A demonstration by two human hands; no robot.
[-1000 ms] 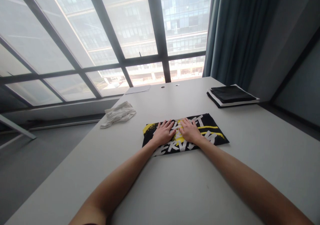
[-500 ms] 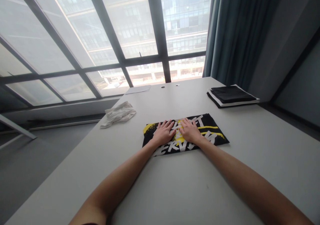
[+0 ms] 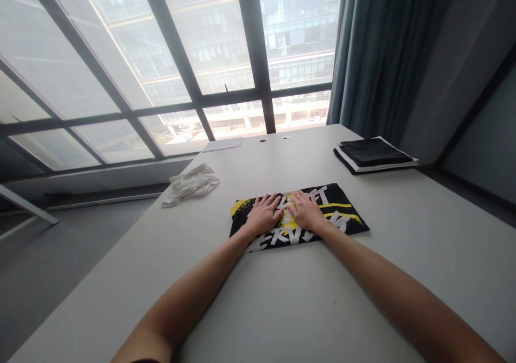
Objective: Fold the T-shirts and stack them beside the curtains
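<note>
A folded black T-shirt (image 3: 342, 196) with white lettering and yellow print lies flat on the white table (image 3: 298, 298) before me. My left hand (image 3: 265, 214) rests palm down on the left half of its print, fingers spread. Close beside it, my right hand (image 3: 306, 211) lies flat on the middle of the cloth, its fingers stretched out. Neither hand grips anything. Parts of the lettering are hidden under both hands.
At the back right sits a stack of folded black and white clothes (image 3: 373, 153). A crumpled white cloth (image 3: 191, 184) lies near the table's left edge. Farther back are a white sheet (image 3: 223, 144) and a cable hole (image 3: 263, 141). Windows and a curtain (image 3: 371, 56) stand behind.
</note>
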